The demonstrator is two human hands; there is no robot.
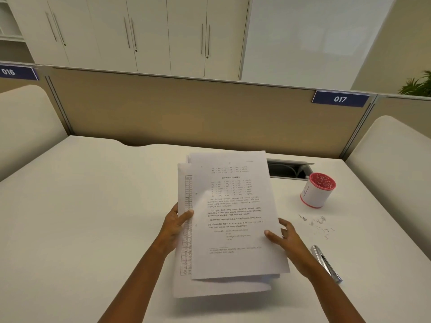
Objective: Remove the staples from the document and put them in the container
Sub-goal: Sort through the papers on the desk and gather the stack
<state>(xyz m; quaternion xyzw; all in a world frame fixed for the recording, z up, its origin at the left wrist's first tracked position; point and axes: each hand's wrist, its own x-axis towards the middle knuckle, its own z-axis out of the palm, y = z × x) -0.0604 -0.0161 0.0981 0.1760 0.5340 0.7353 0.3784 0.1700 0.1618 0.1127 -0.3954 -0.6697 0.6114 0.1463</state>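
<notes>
A stack of printed white pages, the document, is held above the white desk, its sheets fanned slightly apart. My left hand grips its left edge, thumb on top. My right hand holds the right edge, thumb on the top page and fingers underneath. A small white container with a red rim and red base stands to the right. Several loose pulled staples lie scattered on the desk in front of it. A metal staple remover lies at the right, near my right forearm.
A beige partition labelled 017 closes the back of the desk. An open cable slot sits behind the container. Padded side panels flank the desk on both sides.
</notes>
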